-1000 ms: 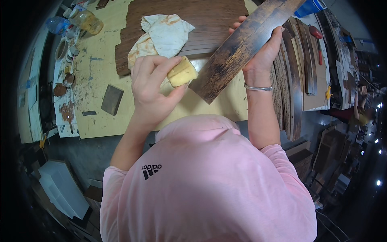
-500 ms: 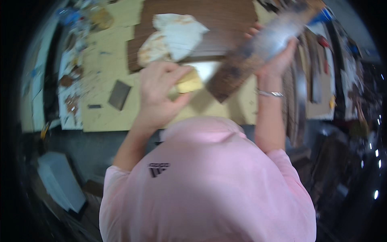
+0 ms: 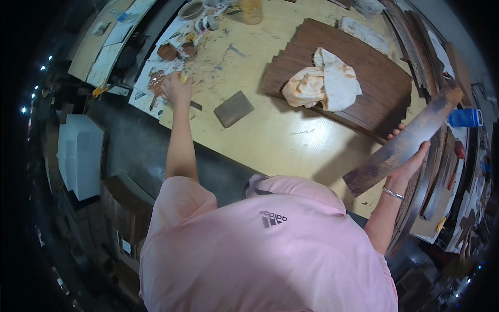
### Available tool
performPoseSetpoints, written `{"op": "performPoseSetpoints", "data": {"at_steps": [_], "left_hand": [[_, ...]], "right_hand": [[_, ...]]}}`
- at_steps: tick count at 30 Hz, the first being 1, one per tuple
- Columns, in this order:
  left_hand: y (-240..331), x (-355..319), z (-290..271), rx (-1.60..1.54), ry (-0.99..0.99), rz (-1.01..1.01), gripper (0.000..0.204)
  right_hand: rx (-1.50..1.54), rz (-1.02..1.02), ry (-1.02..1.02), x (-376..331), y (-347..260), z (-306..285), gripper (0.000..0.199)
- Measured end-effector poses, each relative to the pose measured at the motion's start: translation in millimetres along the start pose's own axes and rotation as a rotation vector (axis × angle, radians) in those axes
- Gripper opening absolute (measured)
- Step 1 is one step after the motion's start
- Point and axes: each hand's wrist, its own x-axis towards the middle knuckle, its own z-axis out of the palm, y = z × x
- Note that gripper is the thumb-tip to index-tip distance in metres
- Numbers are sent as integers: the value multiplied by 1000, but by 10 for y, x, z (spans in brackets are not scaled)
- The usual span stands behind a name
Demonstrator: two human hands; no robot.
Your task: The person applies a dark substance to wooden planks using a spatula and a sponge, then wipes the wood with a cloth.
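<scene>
My right hand [image 3: 413,158] is wrapped round a dark brown wooden board [image 3: 403,140], tilted up to the right and partly shiny, with lighter patches at its far end. At the left my left hand [image 3: 178,91] reaches down to a smear of reddish-brown paste [image 3: 156,83] on white paper. A bit of a small yellow block [image 3: 183,78] shows at its closed fingers; the rest is hidden. Beside that hand lie a thin dark strip [image 3: 196,105] and a flat grey-brown rectangular pad [image 3: 234,109].
A stained white cloth [image 3: 332,78] rests on dark wooden boards [image 3: 374,88] on the yellowish table [image 3: 280,151]. Small tubs of brown stuff [image 3: 167,51] stand at the far left. Long wooden strips [image 3: 431,171], a blue container [image 3: 465,118] and a red-handled tool [image 3: 458,151] lie right.
My left hand has moved left with the yellow block, from beside the board to the brown paste. My right hand still holds the board. The view has turned and shifted.
</scene>
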Motion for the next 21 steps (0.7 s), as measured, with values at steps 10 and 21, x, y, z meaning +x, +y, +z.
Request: {"op": "performPoseSetpoints", "data": {"at_steps": [10, 21], "left_hand": [[2755, -960, -619, -742, -267, 755, 54], [3593, -1476, -1645, -1730, -545, 843, 21]], "right_hand": [[18, 37, -156, 50, 88, 271, 73], [83, 80, -46, 103, 197, 185, 56]]}}
